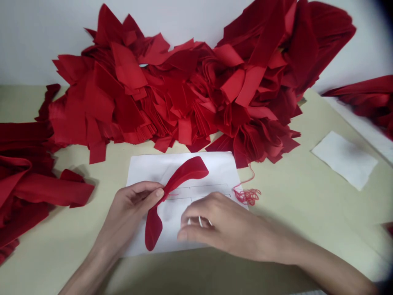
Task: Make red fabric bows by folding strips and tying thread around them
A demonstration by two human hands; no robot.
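My left hand (135, 205) pinches the narrow middle of a red velvet ribbon strip (190, 169) between thumb and fingers. The strip's two wider ends stick out, one up to the right and one down toward me. A short bit of red thread (174, 194) shows beside the pinched middle. To the right of the strip, my right hand (211, 223) hovers over a white paper sheet (138, 168) printed with ruled lines. Its fingers are curled with the thumb close to the fingertips, slightly blurred; what they hold, if anything, cannot be made out.
A big heap of red velvet strips (172, 94) lies along the wall behind the sheet. More red strips (27, 188) lie at the left. A tangle of red thread (247, 196) rests at the sheet's right edge. A small white paper (345, 159) lies farther right.
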